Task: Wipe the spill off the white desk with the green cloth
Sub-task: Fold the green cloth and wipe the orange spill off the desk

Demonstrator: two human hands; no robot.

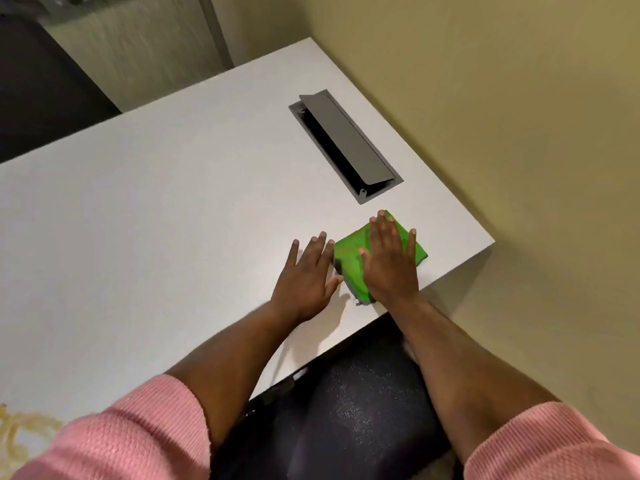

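Observation:
A folded green cloth [348, 252] lies flat on the white desk [156, 216], near its front right corner. My right hand [389, 263] rests palm down on top of the cloth, fingers spread, covering most of it. My left hand [306, 277] lies flat on the bare desk just left of the cloth, its fingertips touching the cloth's left edge. A yellowish spill [20, 431] shows on the desk at the bottom left, far from both hands and partly hidden by my pink sleeve.
A grey cable hatch [346, 143] with its lid tilted up is set into the desk behind the cloth. A beige wall [519, 116] runs along the desk's right side. A dark chair seat [353, 410] sits under the front edge.

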